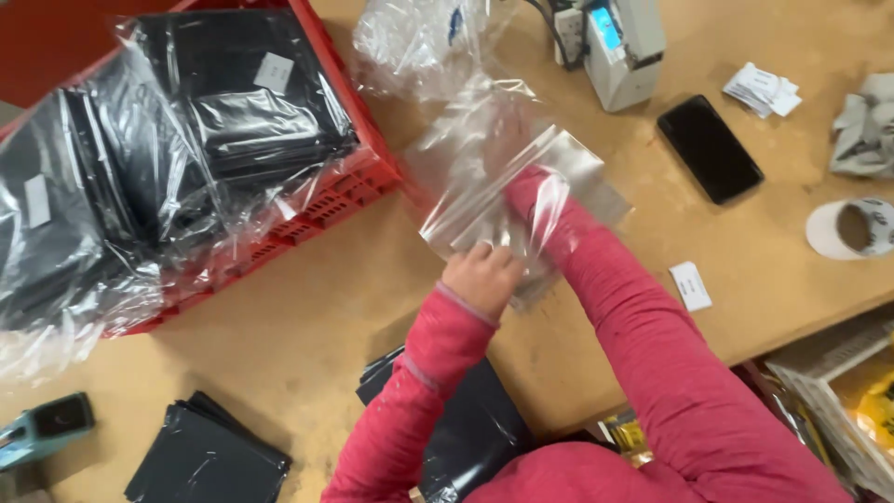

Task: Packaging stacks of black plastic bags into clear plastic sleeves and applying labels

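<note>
The left hand point(482, 276) is pinching the six o'clock edge of a thin, slippery clear plastic bag point(484, 177); the right hand point(507, 140), buried inside, is probably spread open.

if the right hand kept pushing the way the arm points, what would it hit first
The right hand, blurred inside the clear plastic bag, points up-left; it would likely meet the bag's closed end first, then the crumpled plastic beyond.
</note>
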